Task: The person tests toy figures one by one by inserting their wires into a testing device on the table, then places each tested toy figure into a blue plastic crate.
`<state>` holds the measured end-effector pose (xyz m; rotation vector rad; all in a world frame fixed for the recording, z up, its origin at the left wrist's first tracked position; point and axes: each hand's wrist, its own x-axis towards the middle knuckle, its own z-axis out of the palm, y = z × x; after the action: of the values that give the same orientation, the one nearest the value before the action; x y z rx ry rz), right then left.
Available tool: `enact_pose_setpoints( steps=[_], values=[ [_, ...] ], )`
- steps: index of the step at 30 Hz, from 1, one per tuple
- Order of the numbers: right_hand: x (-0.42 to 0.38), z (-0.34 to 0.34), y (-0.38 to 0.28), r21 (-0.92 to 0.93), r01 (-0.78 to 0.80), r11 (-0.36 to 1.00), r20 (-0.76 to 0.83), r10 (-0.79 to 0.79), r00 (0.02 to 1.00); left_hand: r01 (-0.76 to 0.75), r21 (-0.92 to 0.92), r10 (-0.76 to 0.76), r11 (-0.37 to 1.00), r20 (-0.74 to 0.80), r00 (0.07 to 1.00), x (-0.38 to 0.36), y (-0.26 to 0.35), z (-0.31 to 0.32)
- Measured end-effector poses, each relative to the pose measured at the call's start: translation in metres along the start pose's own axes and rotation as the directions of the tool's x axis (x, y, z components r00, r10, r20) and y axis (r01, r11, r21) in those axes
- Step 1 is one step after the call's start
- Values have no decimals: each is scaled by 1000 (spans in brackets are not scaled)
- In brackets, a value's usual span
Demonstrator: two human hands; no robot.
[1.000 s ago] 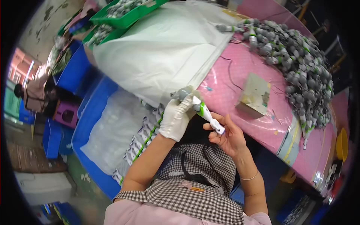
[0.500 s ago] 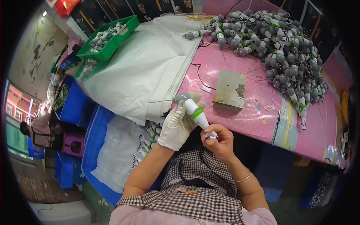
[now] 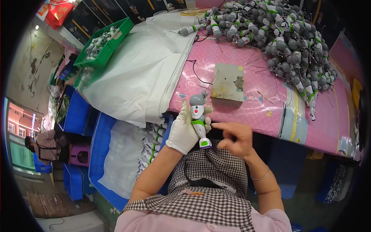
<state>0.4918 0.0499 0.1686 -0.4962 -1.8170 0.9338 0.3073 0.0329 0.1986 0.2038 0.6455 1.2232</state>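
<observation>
My left hand [image 3: 182,133], in a white glove, is wrapped round a white-and-green plastic toy part [image 3: 199,120]. The part has a grey ball at its top, a red dot on its white body and a purple edge at its lower end; the ball end points away from me. Just to the right, my bare right hand [image 3: 236,138] is apart from the part, slightly blurred, its bent fingers spread and nothing between them. Beyond the ball, a worn metal block [image 3: 227,86] rests on the pink-covered table [image 3: 247,54].
A large heap of similar toy parts [image 3: 286,42] covers the table's far right. White sheeting [image 3: 143,65] drapes the left side, beside a green crate [image 3: 104,44] of parts. Low at my left stands a blue tub [image 3: 98,150] with more parts. A person [image 3: 48,145] is farther left.
My right hand has let go of the toy part's lower end and moved right. The part has turned in my left hand, so the red dot and the end's green patch now show.
</observation>
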Motion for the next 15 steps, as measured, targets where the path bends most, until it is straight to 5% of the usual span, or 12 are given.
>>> enact_pose_setpoints(
  steps=[1,2,3,4,6,9,11,15],
  values=[
    [-3,-6,0,45,-65,997,-193,73,978,-13,63,16,998,-37,999,0,-2,1],
    [-4,-14,-1,40,-72,997,-202,78,976,-31,148,45,988,-91,995,-2,-6,4],
    [5,-27,-7,158,-385,909,-187,410,893,-17,151,30,988,-86,996,-2,-11,2],
    [13,-38,-9,266,-647,715,-138,692,708,-47,291,54,955,-14,998,-2,-16,-2],
    [26,-41,-8,446,-615,651,-137,728,672,-106,554,82,825,67,994,-5,-26,3],
    [26,-49,7,696,-483,531,-121,750,650,-84,648,38,757,85,996,-8,-36,8],
    [28,-50,8,790,-344,508,-243,774,585,-69,654,12,754,91,996,-7,-40,6],
    [22,-62,12,820,-316,477,-219,772,597,67,531,-126,844,75,989,1,-43,-3]
  ],
)
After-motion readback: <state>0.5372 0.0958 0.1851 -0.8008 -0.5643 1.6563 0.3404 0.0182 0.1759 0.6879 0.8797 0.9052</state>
